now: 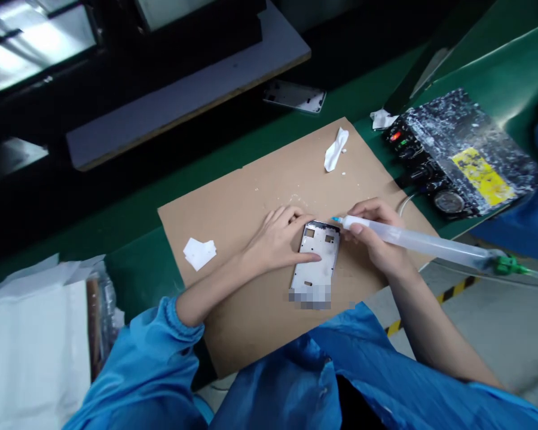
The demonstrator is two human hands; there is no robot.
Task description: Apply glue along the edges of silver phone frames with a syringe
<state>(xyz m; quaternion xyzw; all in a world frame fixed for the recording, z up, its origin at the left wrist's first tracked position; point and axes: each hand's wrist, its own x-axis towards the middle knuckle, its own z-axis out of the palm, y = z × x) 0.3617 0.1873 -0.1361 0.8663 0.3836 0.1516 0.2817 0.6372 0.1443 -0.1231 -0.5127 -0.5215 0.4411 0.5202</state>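
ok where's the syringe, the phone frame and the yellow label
syringe (412,242), head view, on the clear barrel
phone frame (314,275), head view, on the silver plate
yellow label (482,176), head view, on the label's middle

hands (278,239): two
phone frames (316,257): two
syringe (412,242): one
white wipes (336,149): three
cardboard sheets (233,215): one
control boxes (457,155): one

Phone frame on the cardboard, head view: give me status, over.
Left hand flat on the metal phone frame. Right hand holding a large syringe, blue tip at the frame's top edge. White paper scrap lies left, apart from the frame.
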